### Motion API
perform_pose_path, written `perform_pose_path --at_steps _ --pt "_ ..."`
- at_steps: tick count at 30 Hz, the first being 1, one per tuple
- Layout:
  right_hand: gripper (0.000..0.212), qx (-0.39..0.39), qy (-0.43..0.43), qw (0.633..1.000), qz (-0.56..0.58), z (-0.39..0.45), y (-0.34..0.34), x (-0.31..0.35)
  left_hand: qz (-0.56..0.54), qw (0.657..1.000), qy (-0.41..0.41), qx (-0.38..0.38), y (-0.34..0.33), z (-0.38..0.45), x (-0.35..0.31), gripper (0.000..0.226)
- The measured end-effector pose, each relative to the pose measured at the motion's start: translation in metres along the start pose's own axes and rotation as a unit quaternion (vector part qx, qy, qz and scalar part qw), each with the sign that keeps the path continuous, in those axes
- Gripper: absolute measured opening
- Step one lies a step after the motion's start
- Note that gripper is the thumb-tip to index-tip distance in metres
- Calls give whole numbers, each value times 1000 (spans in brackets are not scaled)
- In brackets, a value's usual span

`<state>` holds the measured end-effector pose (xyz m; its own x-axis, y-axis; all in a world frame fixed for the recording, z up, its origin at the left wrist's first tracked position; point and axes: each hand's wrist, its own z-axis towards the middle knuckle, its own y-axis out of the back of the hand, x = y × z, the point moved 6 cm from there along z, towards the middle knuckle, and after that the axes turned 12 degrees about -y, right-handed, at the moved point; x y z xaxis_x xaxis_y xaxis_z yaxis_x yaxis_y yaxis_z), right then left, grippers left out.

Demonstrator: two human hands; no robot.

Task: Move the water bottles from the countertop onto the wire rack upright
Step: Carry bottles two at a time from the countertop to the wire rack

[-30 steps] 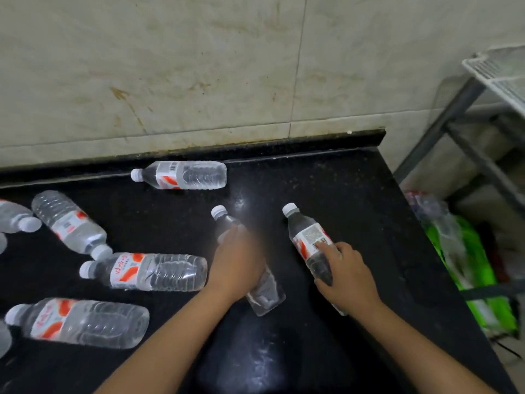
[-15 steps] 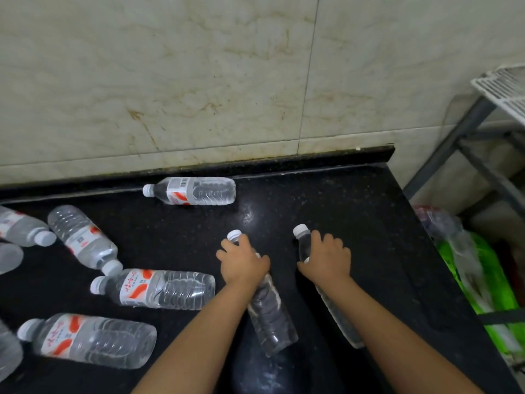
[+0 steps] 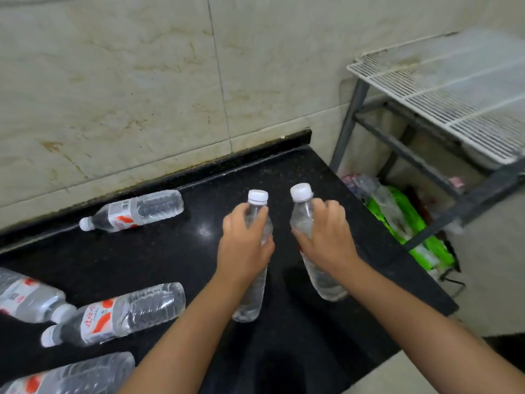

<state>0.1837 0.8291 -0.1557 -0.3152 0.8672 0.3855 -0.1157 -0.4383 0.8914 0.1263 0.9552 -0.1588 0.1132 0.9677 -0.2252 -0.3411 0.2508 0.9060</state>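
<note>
Left hand [image 3: 244,245] and right hand [image 3: 326,237] each grip 1 bottle near its neck, caps up, ready for upright placement on the wire rack [image 3: 443,89] beyond the right hand.

Open wire rack [image 3: 443,89] top rightward

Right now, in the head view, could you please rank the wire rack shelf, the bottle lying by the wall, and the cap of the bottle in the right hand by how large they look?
1. Wire rack shelf, largest, though cut off by the frame edge.
2. Bottle lying by the wall.
3. Cap of the bottle held by the right hand, clearly smallest.
</note>
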Motion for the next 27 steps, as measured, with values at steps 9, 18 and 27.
perform_pose_path --at_steps 9,18,27 --pt "60 -169 -33 984 38 12 171 -73 13 957 -187 -223 70 75 -102 42" --pt "67 -165 13 980 111 59 316 -171 67 918 -226 -319 86 182 -264 47" --pt "64 -214 57 966 136 132 376 -254 84 920 -196 -329 85 279 -360 57"
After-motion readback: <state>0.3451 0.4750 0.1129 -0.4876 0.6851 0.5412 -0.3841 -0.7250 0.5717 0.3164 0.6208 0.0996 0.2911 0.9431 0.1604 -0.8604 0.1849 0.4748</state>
